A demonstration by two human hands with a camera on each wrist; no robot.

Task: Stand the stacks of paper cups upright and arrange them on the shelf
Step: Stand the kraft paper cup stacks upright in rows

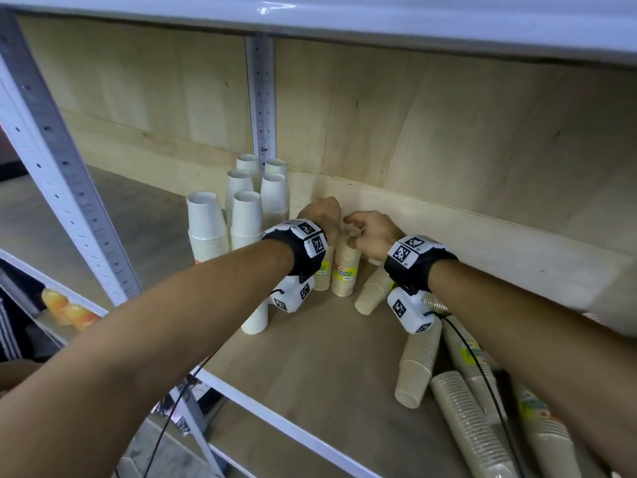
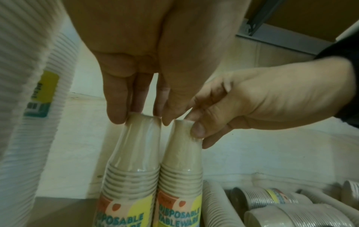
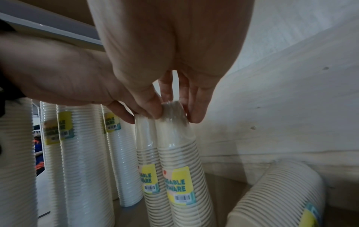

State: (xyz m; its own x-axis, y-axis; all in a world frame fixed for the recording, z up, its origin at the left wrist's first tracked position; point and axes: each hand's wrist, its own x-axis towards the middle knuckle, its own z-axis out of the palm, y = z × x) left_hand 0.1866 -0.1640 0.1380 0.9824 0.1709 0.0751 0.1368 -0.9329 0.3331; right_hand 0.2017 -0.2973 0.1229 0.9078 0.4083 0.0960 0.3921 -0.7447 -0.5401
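We see two beige cup stacks upright, touching, right of the white stacks (image 1: pixel 238 215) on the shelf (image 1: pixel 310 357): left hand (image 1: pixel 320 212) pinches the left beige stack (image 2: pixel 134 153), right hand (image 1: pixel 370 232) pinches the right beige stack (image 2: pixel 182 153).

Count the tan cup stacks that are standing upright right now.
2: one tan stack pinched at its top by the left hand, a second tan stack beside it, pinched by the right hand. More may hide behind the arms.

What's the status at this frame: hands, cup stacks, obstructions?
Left hand pinching top of one upright tan stack; right hand pinching its neighbour. Several stacks lying flat on the right. Nothing blocking.
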